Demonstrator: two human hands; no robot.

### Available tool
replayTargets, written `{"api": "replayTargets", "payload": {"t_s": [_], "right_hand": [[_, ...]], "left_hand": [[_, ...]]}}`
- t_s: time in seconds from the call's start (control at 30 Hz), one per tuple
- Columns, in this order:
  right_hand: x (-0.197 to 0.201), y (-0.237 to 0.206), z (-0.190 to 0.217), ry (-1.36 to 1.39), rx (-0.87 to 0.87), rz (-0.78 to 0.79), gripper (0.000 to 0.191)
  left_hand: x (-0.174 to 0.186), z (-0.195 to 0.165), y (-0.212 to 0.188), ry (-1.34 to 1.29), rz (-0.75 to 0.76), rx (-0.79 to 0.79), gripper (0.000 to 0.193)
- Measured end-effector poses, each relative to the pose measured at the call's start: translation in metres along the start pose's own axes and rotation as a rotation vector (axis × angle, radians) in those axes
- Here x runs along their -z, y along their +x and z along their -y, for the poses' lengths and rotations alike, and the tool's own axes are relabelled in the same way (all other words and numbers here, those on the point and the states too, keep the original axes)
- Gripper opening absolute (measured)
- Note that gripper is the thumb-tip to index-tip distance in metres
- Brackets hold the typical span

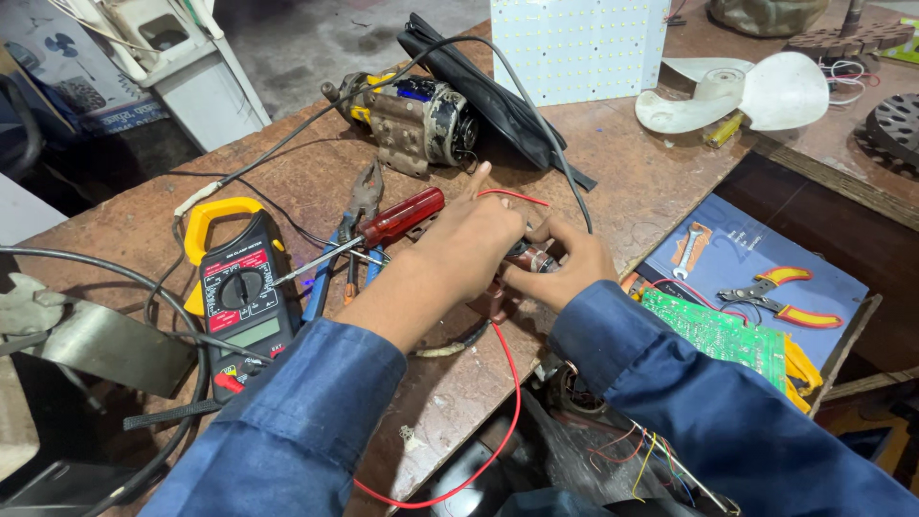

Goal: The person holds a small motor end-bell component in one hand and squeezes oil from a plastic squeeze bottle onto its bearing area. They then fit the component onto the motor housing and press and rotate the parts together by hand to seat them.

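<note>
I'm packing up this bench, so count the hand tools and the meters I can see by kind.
Screwdriver, red handle: 1
Pliers, blue handles: 1
Cutters, red and yellow handles: 1
Small wrench: 1
Clamp meter, yellow and black: 1
Total: 5

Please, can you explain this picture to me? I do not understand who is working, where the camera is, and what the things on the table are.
The camera sits on a person's head and looks down, so the two blue sleeves are that person's own arms. Both hands meet over a brown workbench. The left hand and the right hand together hold a small metal part, mostly hidden; a red wire leads from there. Beside them lie a red-handled screwdriver, pliers and a yellow and black clamp meter. Farther back rests an old electric motor. At the right are a green circuit board and a white fan blade.
</note>
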State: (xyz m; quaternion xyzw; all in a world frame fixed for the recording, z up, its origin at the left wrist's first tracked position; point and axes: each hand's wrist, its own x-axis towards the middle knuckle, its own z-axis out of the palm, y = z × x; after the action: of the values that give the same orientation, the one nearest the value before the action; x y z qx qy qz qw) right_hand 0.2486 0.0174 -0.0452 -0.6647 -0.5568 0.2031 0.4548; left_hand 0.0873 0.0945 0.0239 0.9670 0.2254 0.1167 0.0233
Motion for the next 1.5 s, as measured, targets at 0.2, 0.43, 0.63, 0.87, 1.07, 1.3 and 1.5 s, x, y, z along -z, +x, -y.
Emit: {"api": "replayTargets", "payload": {"t_s": [0.2, 0.43, 0.63, 0.87, 1.07, 1.3, 1.5], "right_hand": [[0.001, 0.001, 0.001, -0.052, 0.029, -0.012, 0.041], [0.001, -0.001, -0.003, -0.088, 0.130, -0.048, 0.045], [0.000, 0.001, -0.005, -0.070, 0.084, -0.020, 0.043], [0.001, 0.001, 0.001, -0.079, 0.112, -0.010, 0.051], [0.002, -0.002, 0.006, -0.093, 0.245, -0.042, 0.054], [0.002, -0.002, 0.005, -0.052, 0.073, -0.014, 0.055], [-0.001, 0.002, -0.004, -0.131, 0.148, -0.055, 0.047]], "left_hand": [[0.003, -0.001, 0.003, 0.061, 0.031, 0.001, 0.024], [0.005, -0.004, 0.004, 0.133, 0.097, 0.021, 0.023], [0.004, -0.004, 0.005, 0.109, 0.090, 0.034, 0.030], [0.007, -0.005, 0.003, 0.104, 0.033, 0.009, 0.028], [0.016, -0.009, 0.000, 0.024, 0.076, 0.016, 0.055], [0.008, -0.007, 0.002, 0.055, 0.098, 0.022, 0.054], [0.000, -0.003, 0.003, 0.067, -0.035, -0.043, 0.047]]}}
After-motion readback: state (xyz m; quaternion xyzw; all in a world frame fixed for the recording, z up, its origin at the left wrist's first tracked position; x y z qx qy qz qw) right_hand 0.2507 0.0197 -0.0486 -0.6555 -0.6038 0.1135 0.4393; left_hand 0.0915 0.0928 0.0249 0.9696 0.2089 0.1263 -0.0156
